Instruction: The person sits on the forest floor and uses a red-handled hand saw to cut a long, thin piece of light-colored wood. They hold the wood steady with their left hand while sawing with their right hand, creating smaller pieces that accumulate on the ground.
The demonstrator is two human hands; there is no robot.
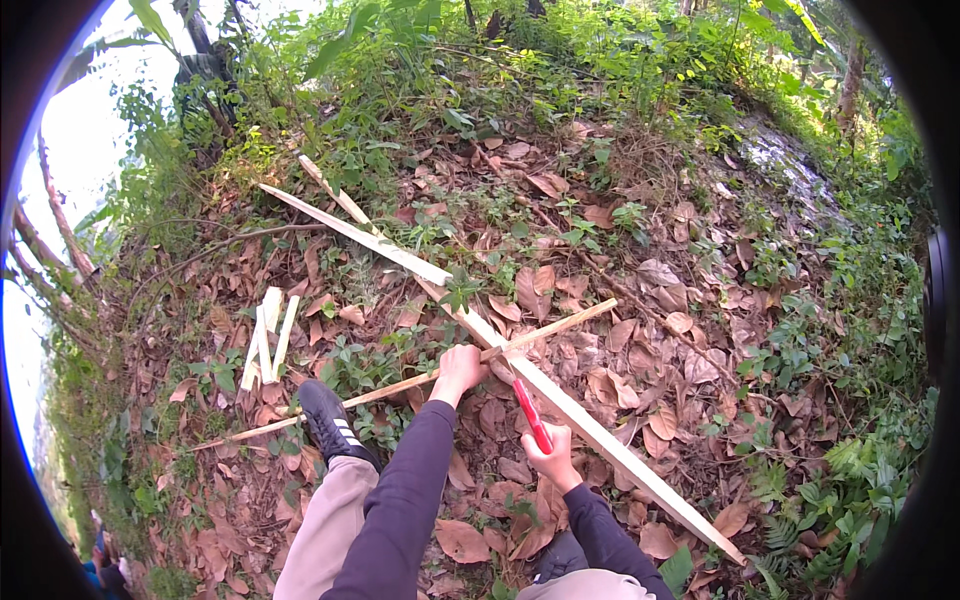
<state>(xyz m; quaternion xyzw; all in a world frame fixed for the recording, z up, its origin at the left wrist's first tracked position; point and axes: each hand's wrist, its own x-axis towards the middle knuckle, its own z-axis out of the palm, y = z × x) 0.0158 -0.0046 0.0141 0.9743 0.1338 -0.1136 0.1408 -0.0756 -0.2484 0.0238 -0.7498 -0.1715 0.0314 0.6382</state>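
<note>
My left hand (462,370) is closed around a thin wooden strip (570,320), just left of where it lies across a long pale plank (620,450). The strip runs on down to the left, past my left shoe (335,425). In my closed right hand (552,458) is the red handle of a saw (532,412). The handle points up toward the crossing of strip and plank. Little of the blade shows, and I cannot tell whether it touches the strip.
Several short cut pieces of wood (265,340) lie left of my feet. Another pointed plank (350,232) and a slimmer stick (330,190) rest at the upper left. Brown dry leaves (660,290) and low plants cover the sloping ground. A tree trunk (852,80) stands far right.
</note>
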